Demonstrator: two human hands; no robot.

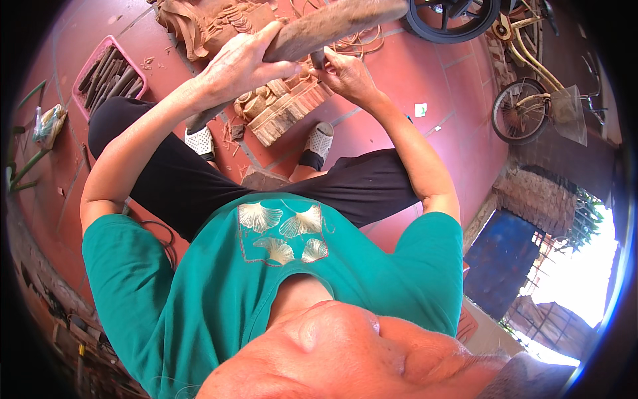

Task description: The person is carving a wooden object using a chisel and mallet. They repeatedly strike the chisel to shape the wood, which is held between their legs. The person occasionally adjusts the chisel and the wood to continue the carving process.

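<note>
Above the red floor (458, 86), a wooden club (332, 30) is held by the fingers of the left hand (236, 66), and a dark tool (318, 58) by those of the right hand (350, 78). Below, carved wood (282, 110) is set near the white shoes (320, 141).

A wide fisheye view, the left one of a side-by-side pair, looks steeply down from the person's head (319, 352), which looms closest along the lower edge; below the lens lies the green shirt (199, 279), filling the middle; the left hand (240, 65) and right hand (351, 78) sit toward the upper edge. Farther off spreads the tiled floor (458, 133); edges bow toward a dark, rounded rim.
</note>
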